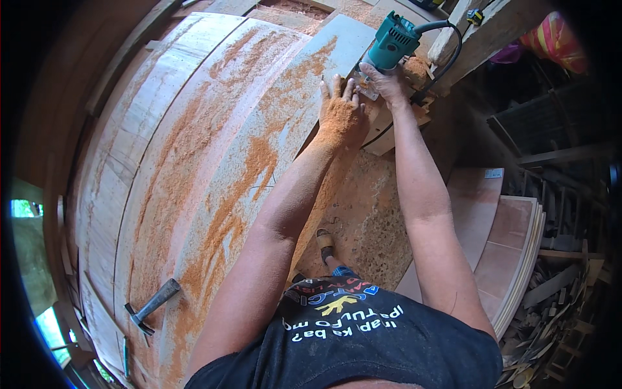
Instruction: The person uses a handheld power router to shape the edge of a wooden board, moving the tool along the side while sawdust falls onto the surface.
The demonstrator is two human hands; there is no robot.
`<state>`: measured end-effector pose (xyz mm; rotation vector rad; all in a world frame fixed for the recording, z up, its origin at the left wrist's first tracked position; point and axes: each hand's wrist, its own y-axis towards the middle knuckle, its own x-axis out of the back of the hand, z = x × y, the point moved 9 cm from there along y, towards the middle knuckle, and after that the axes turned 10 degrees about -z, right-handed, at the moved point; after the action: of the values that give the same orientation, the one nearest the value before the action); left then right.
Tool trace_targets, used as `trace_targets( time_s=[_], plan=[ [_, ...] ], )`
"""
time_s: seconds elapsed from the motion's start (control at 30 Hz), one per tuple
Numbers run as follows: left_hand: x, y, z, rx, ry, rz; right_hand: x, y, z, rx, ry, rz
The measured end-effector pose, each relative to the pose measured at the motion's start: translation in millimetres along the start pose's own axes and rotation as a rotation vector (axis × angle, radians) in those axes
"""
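A teal trim router (393, 42) stands at the far edge of a long pale board, with its clear base low against the wood. My right hand (389, 85) is closed around the router's lower body. Just left of it, my left hand (342, 115) rests on the board's edge, fingers spread and coated in orange sawdust. The pale board (285, 123) lies across the workbench, streaked with sawdust. Where the cutter meets the wood is hidden by my hands and the router base.
A claw hammer (154, 306) lies at the near left. The router's black cord (459, 52) loops beside a wooden beam (499, 32), which carries a small tape measure (475, 16). Curved panels (512, 240) are stacked at right, near wood scraps (551, 292).
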<state>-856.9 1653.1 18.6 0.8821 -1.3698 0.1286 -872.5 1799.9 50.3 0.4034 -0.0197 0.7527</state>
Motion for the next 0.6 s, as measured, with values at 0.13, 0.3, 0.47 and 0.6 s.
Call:
trace_targets(
  time_s=[0.13, 0.3, 0.47, 0.6],
  plan=[
    [-3.1, 0.8, 5.4, 0.013, 0.004, 0.009, -3.6, 0.5, 6.8, 0.007, 0.014, -0.018],
    [-4.2, 3.7, 2.3, 0.017, -0.007, -0.012, -1.7, 5.2, 6.8, 0.0, -0.022, 0.025],
    [-9.1, 7.4, 1.7, 0.0, -0.011, -0.023, 0.2, 10.2, 0.5, -0.008, -0.007, 0.015],
    [-6.0, 10.4, 0.0, 0.007, -0.009, -0.034, 3.5, 12.7, -3.0, -0.011, -0.038, -0.009]
  ],
)
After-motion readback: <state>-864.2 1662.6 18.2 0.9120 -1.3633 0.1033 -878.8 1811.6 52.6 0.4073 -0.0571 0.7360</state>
